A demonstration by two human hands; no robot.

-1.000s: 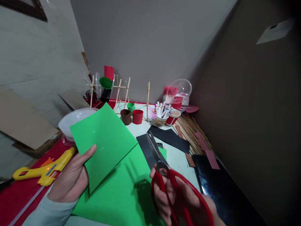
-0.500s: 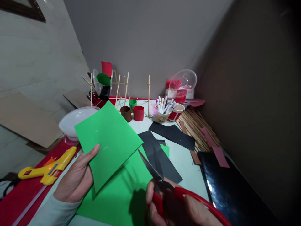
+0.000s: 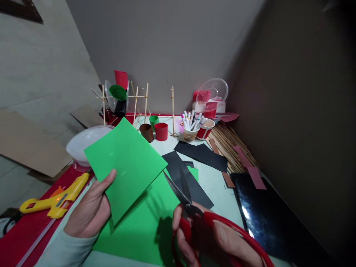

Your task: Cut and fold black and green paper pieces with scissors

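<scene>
1. The green paper point(image 3: 125, 167) is pinched by the left hand point(image 3: 90, 209), with the thumb on top. It is held up at a tilt, over a bigger green sheet point(image 3: 133, 241) that is spread on the pale table point(image 3: 215, 191).
2. The red scissors point(image 3: 191, 210) are gripped by the right hand point(image 3: 222, 237). The blades are spread apart, and one tip is held right by the paper's edge, near its right corner. Whether the edge is touched cannot be told.
3. No snip can be seen in the green paper, so the cutting of it seems not yet begun.
4. Some work looks done. A brown cup point(image 3: 147, 133), a red cup point(image 3: 161, 132) and a small green cup point(image 3: 154, 121) are stood at the back, near a frame of thin sticks point(image 3: 172, 111).
5. Some bits look left over or unused: black paper point(image 3: 191, 181), a small green piece point(image 3: 194, 173) and pink strips point(image 3: 256, 178) are laid flat.
6. Farther back, pens are kept in a paper tub point(image 3: 190, 136), and long sticks point(image 3: 233, 148) are piled beside it.
7. The yellow glue gun point(image 3: 57, 204) is set close by the left hand, so it could be bumped. The black paper is left just behind the blades and might get in the way.
</scene>
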